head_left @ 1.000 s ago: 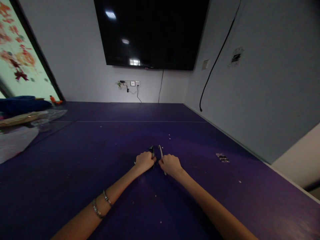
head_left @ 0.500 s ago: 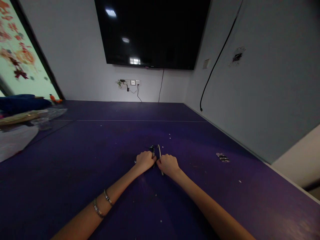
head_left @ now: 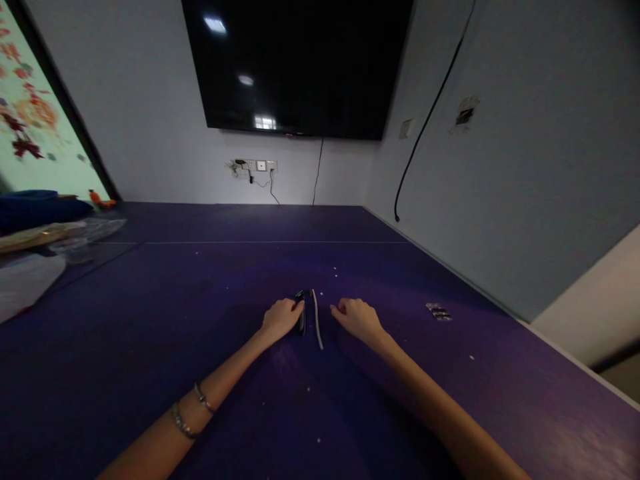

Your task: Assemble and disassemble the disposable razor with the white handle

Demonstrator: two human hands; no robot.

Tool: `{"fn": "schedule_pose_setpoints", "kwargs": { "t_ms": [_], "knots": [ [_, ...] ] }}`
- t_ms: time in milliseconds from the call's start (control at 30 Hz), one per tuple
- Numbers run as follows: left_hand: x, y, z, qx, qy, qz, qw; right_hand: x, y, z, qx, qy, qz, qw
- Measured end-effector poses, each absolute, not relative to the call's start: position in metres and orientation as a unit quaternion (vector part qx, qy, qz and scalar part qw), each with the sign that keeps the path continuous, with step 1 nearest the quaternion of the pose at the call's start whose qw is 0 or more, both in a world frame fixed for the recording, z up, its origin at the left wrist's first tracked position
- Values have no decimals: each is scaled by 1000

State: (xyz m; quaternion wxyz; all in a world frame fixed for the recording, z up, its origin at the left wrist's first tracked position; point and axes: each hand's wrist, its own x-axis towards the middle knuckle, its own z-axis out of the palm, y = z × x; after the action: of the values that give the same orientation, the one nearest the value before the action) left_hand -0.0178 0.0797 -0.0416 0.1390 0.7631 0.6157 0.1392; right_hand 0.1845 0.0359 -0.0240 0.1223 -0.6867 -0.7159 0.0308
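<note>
On the purple surface, my left hand (head_left: pixel 281 320) has its fingers closed around a small dark object (head_left: pixel 302 323) with a shiny black top end. Beside this object lies a thin, pale grey, slightly curved strip (head_left: pixel 317 321). The two seem to meet at the far end, but I cannot tell whether they are joined. Part of the dark object is hidden behind my fingers, and its kind is unclear. My right hand (head_left: pixel 359 320) is a little to the right of the strip, not touching it. Its fingers are loosely curled with thumb and forefinger apart, and nothing shows in them.
Small white scraps (head_left: pixel 335 272) dot the purple surface (head_left: pixel 210 360). A small dark-and-clear packet (head_left: pixel 439 311) lies to the right. Plastic bags (head_left: pixel 30 280) and blue cloth (head_left: pixel 43 210) are piled at left. A black cable (head_left: pixel 420 140) hangs by the right wall, and a television (head_left: pixel 300 67) hangs behind.
My right hand has let go of the pale strip and moved right, away from it. My left hand still grips the dark object. The view has shifted slightly.
</note>
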Motion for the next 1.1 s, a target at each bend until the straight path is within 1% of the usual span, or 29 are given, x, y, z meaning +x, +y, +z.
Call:
{"fn": "schedule_pose_setpoints", "kwargs": {
  "t_ms": [100,200,300,367,467,633,733,933,1100],
  "knots": [
    [-34,95,-42,758,600,203,153,238,38,-23,-691,-695,51,193],
    [-54,113,-42,744,588,283,143,303,36,-28,-671,-692,34,266],
    [-72,129,-43,724,576,356,133,366,28,-35,-675,-675,8,297],
    [-81,137,-45,710,574,384,140,403,22,-39,-677,-677,21,288],
    [-90,144,-49,682,585,395,194,445,15,-42,-690,-670,47,270],
    [-96,148,-59,638,582,430,263,475,12,-39,-693,-669,130,234],
    [-96,147,-61,651,569,433,255,475,16,-34,-686,-677,171,206],
    [-94,142,-57,678,572,400,232,468,25,-30,-657,-694,226,190],
    [-92,141,-57,690,560,402,218,474,28,-37,-642,-699,234,210]
  ]
}}
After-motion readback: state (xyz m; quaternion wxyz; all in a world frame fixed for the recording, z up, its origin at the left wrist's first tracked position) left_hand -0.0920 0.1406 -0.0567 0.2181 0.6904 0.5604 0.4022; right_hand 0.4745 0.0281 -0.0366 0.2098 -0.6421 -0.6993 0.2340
